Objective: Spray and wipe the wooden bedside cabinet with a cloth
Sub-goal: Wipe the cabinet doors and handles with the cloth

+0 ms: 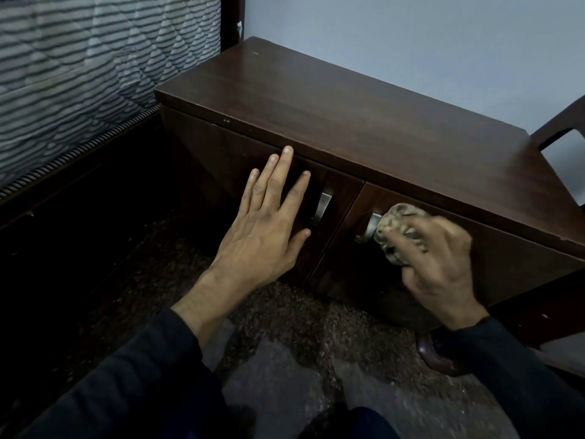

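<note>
The dark wooden bedside cabinet [332,115] stands against the wall with two front doors, each with a metal handle. My left hand [269,223] lies flat on the left door, fingers spread, just left of that door's handle [323,205]. My right hand [440,261] grips a crumpled mottled beige cloth [402,229] and presses it on the right door, right beside its handle [370,228]. The right hand is blurred. No spray bottle is in view.
A mattress [79,74] with grey stripes and a dark bed frame [63,185] lie to the left. A dark wooden chair [557,128] stands at the right edge, its curved foot [433,359] on the speckled floor [285,327]. A pale wall rises behind the cabinet.
</note>
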A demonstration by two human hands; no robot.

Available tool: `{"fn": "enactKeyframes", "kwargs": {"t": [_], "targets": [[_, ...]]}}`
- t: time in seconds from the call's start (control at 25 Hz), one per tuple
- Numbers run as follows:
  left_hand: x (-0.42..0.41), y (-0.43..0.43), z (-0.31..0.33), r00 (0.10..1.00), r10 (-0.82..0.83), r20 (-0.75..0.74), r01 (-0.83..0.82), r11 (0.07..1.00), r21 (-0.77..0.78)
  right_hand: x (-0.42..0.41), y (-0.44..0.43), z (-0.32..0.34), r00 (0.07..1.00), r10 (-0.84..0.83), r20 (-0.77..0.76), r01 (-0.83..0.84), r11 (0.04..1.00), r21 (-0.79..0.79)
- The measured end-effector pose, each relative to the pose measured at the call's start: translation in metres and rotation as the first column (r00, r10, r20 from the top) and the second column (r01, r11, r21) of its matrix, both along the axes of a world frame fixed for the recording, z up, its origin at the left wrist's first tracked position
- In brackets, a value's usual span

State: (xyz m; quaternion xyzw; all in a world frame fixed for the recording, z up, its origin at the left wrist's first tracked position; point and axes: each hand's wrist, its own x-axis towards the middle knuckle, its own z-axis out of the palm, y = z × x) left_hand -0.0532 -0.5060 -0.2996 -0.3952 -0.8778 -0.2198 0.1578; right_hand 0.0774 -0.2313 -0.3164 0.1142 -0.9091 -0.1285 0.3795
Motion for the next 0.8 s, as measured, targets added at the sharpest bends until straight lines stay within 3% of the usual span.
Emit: {"fn": "enactKeyframes", "kwargs": {"t": [0.12,0.16,0.28,0.36,0.48,0.64,0.8], "targets": [[0.001,0.0,-0.001,1.0,-0.007,0.007,0.007,1.0,0.019,0.005,-0.001,-0.014,0.956,0.124,0.266,-0.169,0.974,0.151],[0.001,0.0,0.0,1.0,-0.018,-0.004,0.018,1.0,0.017,0.005,0.004,-0.013,0.95,0.123,0.286,-0.18,0.967,0.183],[0.0,0.0,-0.003,0.999,-0.04,-0.031,0.04,0.999,-0.016,-0.004,0.001,-0.01,0.995,0.04,0.092,-0.045,0.998,0.053],[0.0,0.0,-0.007,0.999,-0.052,-0.015,0.051,0.998,-0.036,-0.006,-0.01,-0.014,0.999,0.044,0.019,-0.044,0.999,0.0],[0.001,0.002,-0.008,0.999,-0.05,0.002,0.05,0.998,-0.03,-0.002,-0.011,-0.009,0.997,0.059,0.046,-0.062,0.996,0.069],[0.003,0.004,-0.008,0.999,-0.046,0.006,0.046,0.999,-0.025,-0.003,-0.022,-0.021,0.998,-0.05,-0.042,0.043,0.989,-0.144],[0.001,0.001,-0.006,0.999,-0.041,0.013,0.042,0.997,-0.064,-0.002,-0.009,-0.008,0.991,0.075,0.112,-0.079,0.996,0.029]]}}
